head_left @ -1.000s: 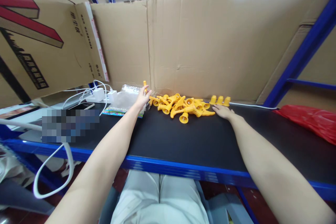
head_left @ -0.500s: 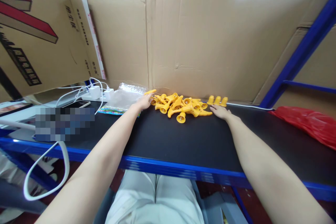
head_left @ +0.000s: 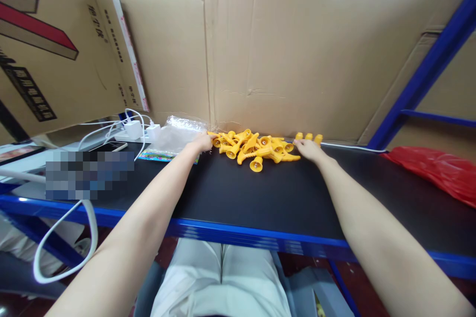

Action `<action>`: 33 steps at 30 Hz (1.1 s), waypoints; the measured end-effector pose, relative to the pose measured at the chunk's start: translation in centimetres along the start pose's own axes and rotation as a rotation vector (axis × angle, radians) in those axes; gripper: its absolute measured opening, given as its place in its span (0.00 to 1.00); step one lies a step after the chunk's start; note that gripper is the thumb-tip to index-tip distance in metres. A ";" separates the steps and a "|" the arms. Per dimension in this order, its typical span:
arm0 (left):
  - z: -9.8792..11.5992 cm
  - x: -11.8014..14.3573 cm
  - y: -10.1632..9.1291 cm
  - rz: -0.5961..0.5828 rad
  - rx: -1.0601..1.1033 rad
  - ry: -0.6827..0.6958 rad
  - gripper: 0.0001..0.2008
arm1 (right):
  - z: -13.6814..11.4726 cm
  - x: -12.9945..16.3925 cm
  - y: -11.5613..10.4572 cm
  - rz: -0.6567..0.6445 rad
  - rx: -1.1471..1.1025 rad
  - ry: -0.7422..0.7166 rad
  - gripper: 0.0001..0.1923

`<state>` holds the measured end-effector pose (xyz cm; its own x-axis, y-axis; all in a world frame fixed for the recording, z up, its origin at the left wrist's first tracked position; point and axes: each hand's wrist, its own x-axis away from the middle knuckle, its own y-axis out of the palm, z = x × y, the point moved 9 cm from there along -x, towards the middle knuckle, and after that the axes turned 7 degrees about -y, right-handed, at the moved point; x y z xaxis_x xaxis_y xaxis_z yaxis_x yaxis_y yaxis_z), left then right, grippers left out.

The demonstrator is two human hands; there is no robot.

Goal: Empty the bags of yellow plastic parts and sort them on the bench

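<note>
A heap of yellow plastic horn-shaped parts (head_left: pixel 256 148) lies at the back of the black table top (head_left: pixel 260 193), against a cardboard wall (head_left: pixel 297 59). My left hand (head_left: pixel 203 142) reaches to the heap's left end, fingers curled among the parts; a yellow piece shows at its fingertips, but whether they grip it is unclear. My right hand (head_left: pixel 308 148) lies flat at the heap's right end with its fingers spread, holding nothing. Three small yellow caps (head_left: pixel 314 137) stand in a row just behind it.
A clear plastic bag (head_left: pixel 174 133) lies left of the heap, beside white chargers (head_left: pixel 134 129) and a phone (head_left: pixel 111 146). A white cable (head_left: pixel 67 267) loops off the table's front left. A red plastic bag (head_left: pixel 435 171) lies at far right. Blue shelf posts frame the table.
My left hand, raised with a yellow piece a second ago, has dropped to the heap's left end. My right hand has slid a little further back, towards the small caps.
</note>
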<state>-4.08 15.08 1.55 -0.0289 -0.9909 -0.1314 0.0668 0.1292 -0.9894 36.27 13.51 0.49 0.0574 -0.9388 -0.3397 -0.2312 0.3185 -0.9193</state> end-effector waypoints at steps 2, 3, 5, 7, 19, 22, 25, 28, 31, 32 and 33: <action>-0.1 0.0 -0.1 0.009 0.024 -0.019 0.27 | -1.4 0.3 -0.1 -0.049 -0.050 0.012 0.28; -0.1 -0.1 -0.1 0.009 0.042 -0.028 0.27 | -2.0 0.5 -0.2 -0.069 -0.048 0.029 0.27; -0.1 0.0 0.1 0.011 0.088 -0.032 0.25 | -2.9 0.8 -0.5 -0.095 -0.018 0.054 0.26; 0.2 0.2 0.2 0.031 0.136 0.000 0.23 | -3.4 1.1 -0.7 -0.104 0.012 0.079 0.24; 0.9 1.8 -0.1 0.177 0.103 0.104 0.15 | -3.9 0.8 -0.4 -0.116 0.123 0.163 0.24; 0.8 1.8 0.0 0.191 0.106 0.094 0.15 | -3.8 0.9 -0.5 -0.094 0.079 0.172 0.23; 0.7 2.0 0.0 0.190 0.113 0.089 0.16 | -3.4 1.0 -0.7 -0.059 -0.003 0.185 0.19; 0.5 2.3 -0.5 0.213 0.131 0.075 0.17 | -2.9 1.1 -1.5 0.015 -0.073 0.219 0.18; 0.1 2.9 -1.9 0.300 0.154 0.043 0.18 | -2.7 1.3 -3.0 0.115 -0.063 0.236 0.18; 0.0 3.2 -2.6 0.339 0.160 0.036 0.18 | -3.0 1.3 -3.6 0.156 -0.041 0.210 0.18; 0.0 3.5 -3.3 0.379 0.167 0.033 0.18 | -3.4 1.3 -4.2 0.198 -0.025 0.177 0.17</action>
<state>-4.37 11.19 4.40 -0.0027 -0.8720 -0.4894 0.2392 0.4747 -0.8471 33.99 10.47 4.61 -0.1612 -0.8674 -0.4707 -0.2453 0.4972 -0.8322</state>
